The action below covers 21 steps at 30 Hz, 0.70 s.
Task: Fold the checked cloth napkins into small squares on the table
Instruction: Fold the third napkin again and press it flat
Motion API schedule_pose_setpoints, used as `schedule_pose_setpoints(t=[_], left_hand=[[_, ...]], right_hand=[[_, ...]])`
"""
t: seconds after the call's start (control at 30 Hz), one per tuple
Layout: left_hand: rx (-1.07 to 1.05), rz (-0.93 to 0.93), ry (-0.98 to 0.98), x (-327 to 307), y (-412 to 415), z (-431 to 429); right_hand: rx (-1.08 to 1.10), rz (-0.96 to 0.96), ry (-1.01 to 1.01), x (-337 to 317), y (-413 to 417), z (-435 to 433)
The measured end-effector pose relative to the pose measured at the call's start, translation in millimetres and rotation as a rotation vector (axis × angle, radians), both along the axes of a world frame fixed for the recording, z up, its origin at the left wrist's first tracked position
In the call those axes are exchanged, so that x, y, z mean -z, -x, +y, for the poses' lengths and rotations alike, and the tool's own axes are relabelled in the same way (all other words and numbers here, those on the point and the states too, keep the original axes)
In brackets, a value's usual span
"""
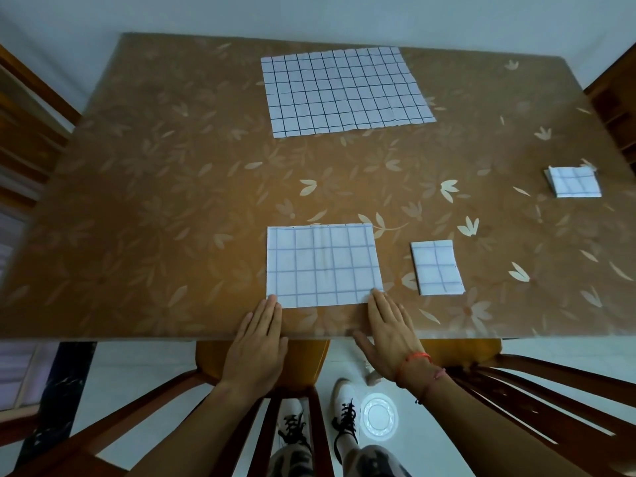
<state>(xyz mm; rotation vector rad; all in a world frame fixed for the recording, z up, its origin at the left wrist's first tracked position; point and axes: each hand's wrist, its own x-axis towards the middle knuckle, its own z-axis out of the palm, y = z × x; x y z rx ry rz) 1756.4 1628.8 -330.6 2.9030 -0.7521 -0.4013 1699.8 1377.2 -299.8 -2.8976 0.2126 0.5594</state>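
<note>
The partly folded napkin (323, 266) is laid flat near the front edge of the worktop (165, 201). Its two near corners are touched by the fingertips of the left hand (258, 346) and the right hand (389, 339); both hands are spread flat with straight fingers, and nothing is gripped. The worktop is covered with a glossy brown sheet printed with pale leaves and flowers. It is therefore judged that the thin cloth could be slid across it when the next fold is made, and the layers pushed out of line. A soft ridge is seen down the middle of the napkin; if it is not smoothed, a crooked crease may be set and the checks left mismatched. The cloth is white with a fine dark grid and appears light and limp. An unfolded napkin (344, 91), faintly wrinkled, is spread at the far side. A small folded napkin (437, 266) is placed near the partly folded one, to its right, and a folded square (573, 182) lies well apart, near the right edge.
</note>
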Motion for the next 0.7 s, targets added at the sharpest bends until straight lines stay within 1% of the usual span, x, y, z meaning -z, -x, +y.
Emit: schedule_pose_setpoints(t=[0.07, 0.13, 0.23, 0.3, 0.33, 0.43, 0.47, 0.5, 0.53, 0.6, 0.63, 0.7], left_hand=[[-0.003, 0.002, -0.016, -0.7, -0.1, -1.3], [-0.007, -0.002, -0.021, -0.8, -0.4, -1.4], [-0.013, -0.006, -0.011, 0.9, -0.2, -0.9], [-0.013, -0.003, -0.005, 1.8, 0.1, -1.2], [-0.013, -0.003, -0.004, 1.6, 0.1, -1.2], [-0.007, -0.009, 0.005, 0.4, -0.3, -0.9], [-0.006, -0.005, 0.011, 0.4, -0.2, -0.6], [-0.007, 0.001, 0.019, 0.7, -0.1, 0.0], [-0.009, 0.007, 0.025, 1.1, 0.2, 0.3], [-0.014, 0.015, 0.036, 1.3, 0.5, 0.7], [-0.016, 0.017, 0.04, 1.1, 0.4, 0.9], [-0.016, 0.022, 0.039, 0.7, -0.2, 1.3]], right_hand=[[0.102, -0.083, -0.114, -8.5, -12.3, -1.4], [0.239, -0.114, -0.232, -14.9, -28.5, -5.5], [0.537, -0.134, -0.417, -26.0, -56.3, -13.0], [0.709, -0.095, -0.521, -29.8, -71.8, -19.8], [0.767, -0.044, -0.547, -34.1, -77.8, -21.2], [0.814, 0.112, -0.509, -41.9, -85.4, -31.8], [0.811, 0.122, -0.511, -46.3, -90.2, -32.8], [0.789, 0.12, -0.503, -54.7, -93.7, -33.2], [0.825, 0.109, -0.554, -60.9, -95.4, -31.3], [0.947, 0.008, -0.738, -52.5, -101.9, -30.1], [0.993, -0.033, -0.79, -48.5, -105.9, -27.5], [1.07, -0.024, -0.814, -35.4, -113.8, -28.5]])
